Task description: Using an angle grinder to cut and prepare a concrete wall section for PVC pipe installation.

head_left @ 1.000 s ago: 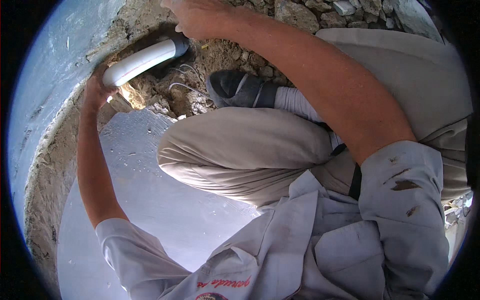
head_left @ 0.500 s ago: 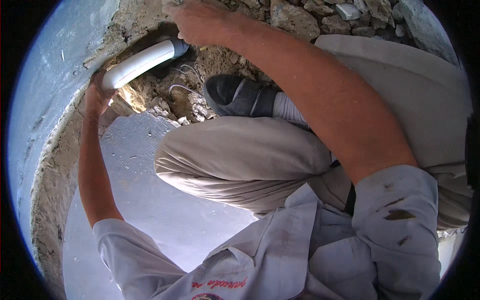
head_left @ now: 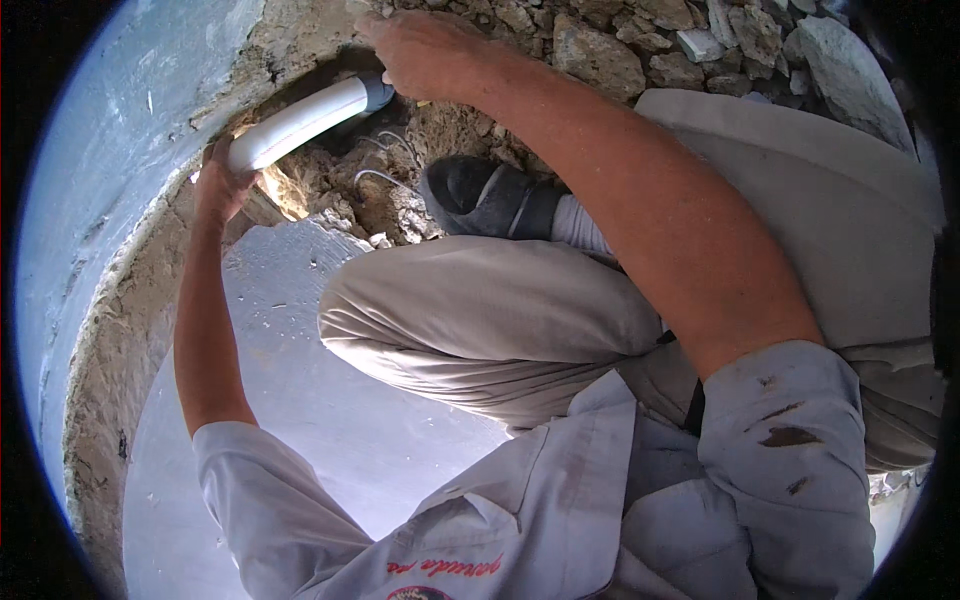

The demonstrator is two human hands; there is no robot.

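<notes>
A white plastic pipe lies aslant in a broken-out hollow at the foot of the wall. Its upper right end carries a dark grey fitting. My left hand is wrapped round the pipe's lower left end, with part of the fingers hidden behind it. Just above and beside the grey fitting is my right hand, its fingers curled toward the wall near the top of the picture. What those fingers hold, if anything, I cannot make out.
A pale blue wall curves along the left, with a rough broken strip at its base. Stone rubble covers the upper right. A thin pale wire sticks out of the soil beside my sandalled foot. A smooth grey slab extends below.
The whole view has shifted slightly, so the pipe, hands and foot sit a little farther right and lower. My left hand stays on the pipe and my right hand stays beside the fitting.
</notes>
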